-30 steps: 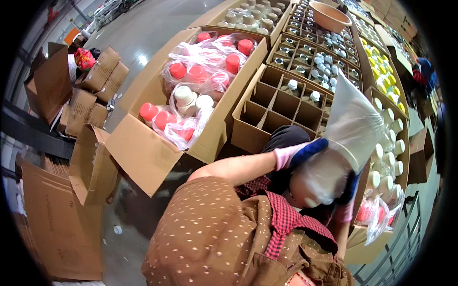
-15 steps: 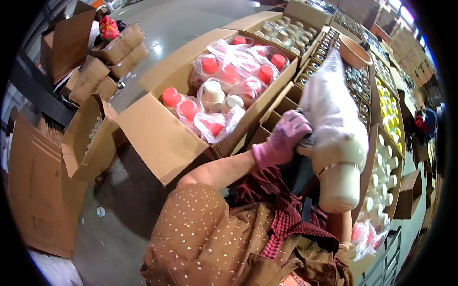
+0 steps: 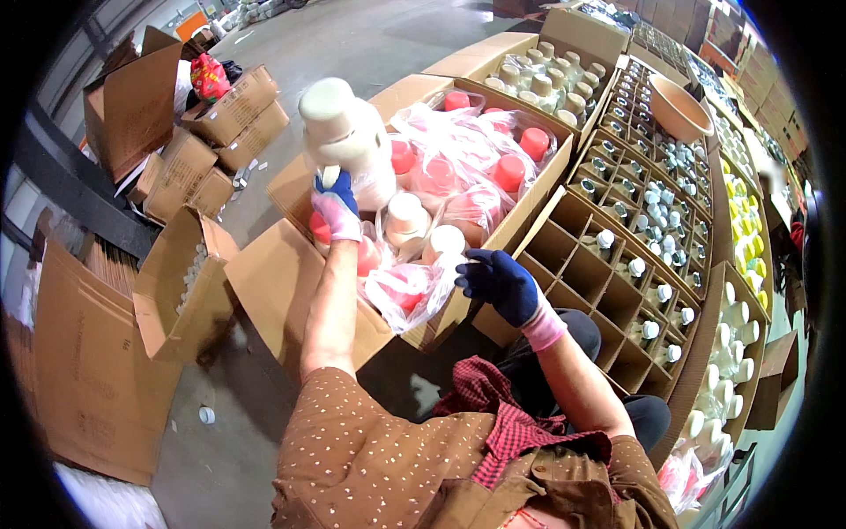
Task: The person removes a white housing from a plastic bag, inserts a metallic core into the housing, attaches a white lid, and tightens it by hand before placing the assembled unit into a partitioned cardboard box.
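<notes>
My left hand [image 3: 337, 208], in a blue-palmed pink glove, grips the handle of a large whitish jug [image 3: 363, 148]. The jug has a cream cup-shaped cap and is held above the left side of an open cardboard carton [image 3: 289, 280]. Red-capped bottles [image 3: 436, 175] fill most of that carton under clear plastic bags [image 3: 429, 119]. Two cream-capped bottles [image 3: 405, 216] stand near its front. Over the carton's right front edge, my right hand [image 3: 504, 284], gloved alike, has its fingers apart and holds nothing.
Right of the carton stands a divided box [image 3: 608, 309] with several white-capped bottles. Beyond it are trays of bottles and an orange-brown bowl [image 3: 679, 108]. Bottles with cream caps [image 3: 727, 353] line the right. Cardboard boxes [image 3: 231, 110] and a loose white cap [image 3: 207, 414] lie leftward on the floor.
A bagged, cream-capped container at the right is no longer there. My left hand has moved left and now holds a jug over the carton. My right hand has come into sight.
</notes>
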A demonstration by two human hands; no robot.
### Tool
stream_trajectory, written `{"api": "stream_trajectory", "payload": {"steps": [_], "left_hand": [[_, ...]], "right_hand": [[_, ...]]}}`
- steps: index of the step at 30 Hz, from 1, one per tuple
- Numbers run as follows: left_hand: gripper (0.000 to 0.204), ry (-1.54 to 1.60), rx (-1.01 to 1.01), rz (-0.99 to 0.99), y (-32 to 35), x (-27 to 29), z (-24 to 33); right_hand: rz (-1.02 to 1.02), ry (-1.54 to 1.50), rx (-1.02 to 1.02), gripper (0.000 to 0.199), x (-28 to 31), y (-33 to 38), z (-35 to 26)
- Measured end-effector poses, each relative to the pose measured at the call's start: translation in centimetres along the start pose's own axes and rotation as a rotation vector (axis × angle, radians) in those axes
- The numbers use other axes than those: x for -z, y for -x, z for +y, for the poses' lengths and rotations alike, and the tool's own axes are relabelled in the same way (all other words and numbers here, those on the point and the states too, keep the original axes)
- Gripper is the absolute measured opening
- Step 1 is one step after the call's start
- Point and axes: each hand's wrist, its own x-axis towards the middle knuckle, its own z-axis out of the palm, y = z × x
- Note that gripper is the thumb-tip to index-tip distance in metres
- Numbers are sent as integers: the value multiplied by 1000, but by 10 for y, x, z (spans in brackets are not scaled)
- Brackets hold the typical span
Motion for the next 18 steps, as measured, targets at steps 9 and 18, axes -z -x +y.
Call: {"api": "stream_trajectory", "payload": {"steps": [9, 18], "left_hand": [[47, -1446, 108, -910, -34, 95, -156], [20, -181, 261, -589, -100, -65, -155]], "right_hand": [[54, 156, -121, 48, -7, -3, -11], [49, 23, -224, 46, 15, -46, 27]]}}
